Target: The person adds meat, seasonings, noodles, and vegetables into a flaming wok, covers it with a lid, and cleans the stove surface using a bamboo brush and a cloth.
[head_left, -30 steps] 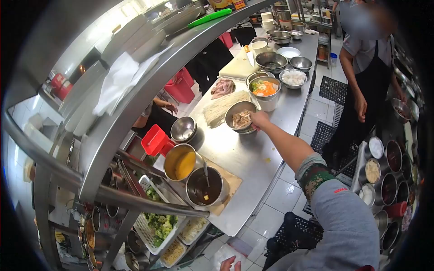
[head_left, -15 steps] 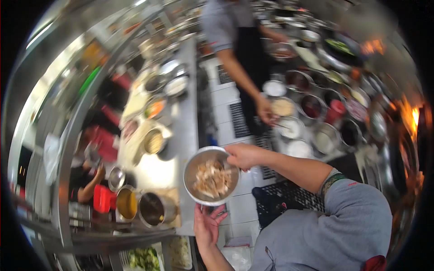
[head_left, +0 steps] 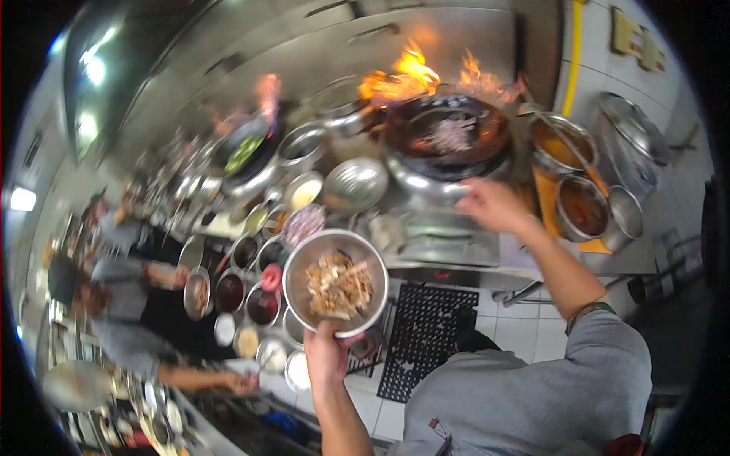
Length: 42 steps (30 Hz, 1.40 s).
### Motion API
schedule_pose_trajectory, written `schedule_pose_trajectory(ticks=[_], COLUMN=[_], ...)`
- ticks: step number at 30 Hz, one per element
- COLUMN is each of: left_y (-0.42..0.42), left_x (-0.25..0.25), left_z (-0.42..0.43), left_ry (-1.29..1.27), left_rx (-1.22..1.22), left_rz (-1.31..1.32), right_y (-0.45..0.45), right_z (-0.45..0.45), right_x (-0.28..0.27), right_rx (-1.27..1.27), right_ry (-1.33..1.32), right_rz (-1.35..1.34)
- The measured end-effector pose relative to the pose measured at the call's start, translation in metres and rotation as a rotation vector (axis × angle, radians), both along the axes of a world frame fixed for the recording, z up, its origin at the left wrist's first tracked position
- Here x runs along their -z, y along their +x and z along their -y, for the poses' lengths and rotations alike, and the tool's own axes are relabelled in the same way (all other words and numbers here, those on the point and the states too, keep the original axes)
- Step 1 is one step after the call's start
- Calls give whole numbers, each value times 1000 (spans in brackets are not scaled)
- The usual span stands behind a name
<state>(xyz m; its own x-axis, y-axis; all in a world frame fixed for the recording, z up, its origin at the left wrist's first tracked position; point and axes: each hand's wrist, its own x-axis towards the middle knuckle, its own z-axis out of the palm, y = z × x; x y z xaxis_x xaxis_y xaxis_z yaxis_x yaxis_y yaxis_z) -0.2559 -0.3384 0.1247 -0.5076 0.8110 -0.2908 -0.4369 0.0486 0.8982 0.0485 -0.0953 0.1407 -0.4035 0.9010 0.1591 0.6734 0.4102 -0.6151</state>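
Observation:
My left hand (head_left: pixel 327 353) grips the near rim of a steel bowl (head_left: pixel 295 283), which holds cooked-looking brown and pale strips (head_left: pixel 338 285). To the right, my right hand (head_left: pixel 490 205) is stretched toward the stove, just below a large black wok (head_left: pixel 487 156); its fingers are blurred by motion, so whether they are open or closed is unclear. Inside that wok lie pale pinkish pieces (head_left: pixel 454 135). Flames (head_left: pixel 411 72) rise behind the wok's rim.
Left, another wok holds greens (head_left: pixel 243 154). A steel strainer (head_left: pixel 356 185) and containers of sauces, including a dark red one (head_left: pixel 262 305), stand between. Pots of orange liquid (head_left: pixel 582 205) are at right. Co-workers (head_left: pixel 125 296) stand left. A black mat (head_left: pixel 426 334) covers floor tiles.
The view has swung from the prep table to the stove. The bowl came off the table and passed from my right hand to my left hand. My right hand let go and moved toward the wok.

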Motion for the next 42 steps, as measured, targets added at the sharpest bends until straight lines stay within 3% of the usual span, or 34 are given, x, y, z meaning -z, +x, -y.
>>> schedule_pose_trajectory(ticks=[2,3,5,9,13,15,19,21,23,24,25,28,29,30,31,33,37,40,42], left_y=[16,26,45,86,127,132,145,162,149,140,128,71,86,79,64,50,-13,-45,-65], left_x=[-17,-23,-13,26,6,8,7,15,24,26,30,92,50,41,25,5,7,15,40], left_z=[-96,-142,-230,-419,-487,-518,-552,-548,-553,-552,-547,-541,-500,-465,-431,-355,-210,-83,6], left_ry=[32,50,125,156,-2,-35,28,-52,-163,-183,-181,-47,87,241,251,263,221,20,23], left_rx=[118,196,223,63,143,169,80,330,218,80,-44,-304,-278,-220,-137,-276,-499,-748,-938], left_rz=[-174,-297,-533,-1457,-1570,-1666,-1810,-2061,-1943,-1736,-1564,-1008,-424,-97,-68,-14,47,-29,-173], right_y=[106,160,249,322,323,332,290,265,234,225,214,163,142,121,103,70,2,-55,-94], right_z=[-71,-98,-124,-161,-142,-119,-102,-116,-131,-139,-143,-147,-140,-132,-123,-111,-79,-40,-9], right_x=[15,23,37,73,55,43,-9,3,11,34,59,68,50,34,26,10,-19,-16,-13], right_rx=[387,510,737,735,692,559,416,360,353,324,277,168,111,59,-48,-239,-535,-615,-720], right_ry=[224,439,321,20,43,211,103,125,2,6,156,-364,-578,-812,-885,-1022,-1139,-1201,-1242], right_rz=[77,288,499,466,400,250,224,309,204,116,39,-478,-682,-867,-934,-1071,-868,-714,-622])
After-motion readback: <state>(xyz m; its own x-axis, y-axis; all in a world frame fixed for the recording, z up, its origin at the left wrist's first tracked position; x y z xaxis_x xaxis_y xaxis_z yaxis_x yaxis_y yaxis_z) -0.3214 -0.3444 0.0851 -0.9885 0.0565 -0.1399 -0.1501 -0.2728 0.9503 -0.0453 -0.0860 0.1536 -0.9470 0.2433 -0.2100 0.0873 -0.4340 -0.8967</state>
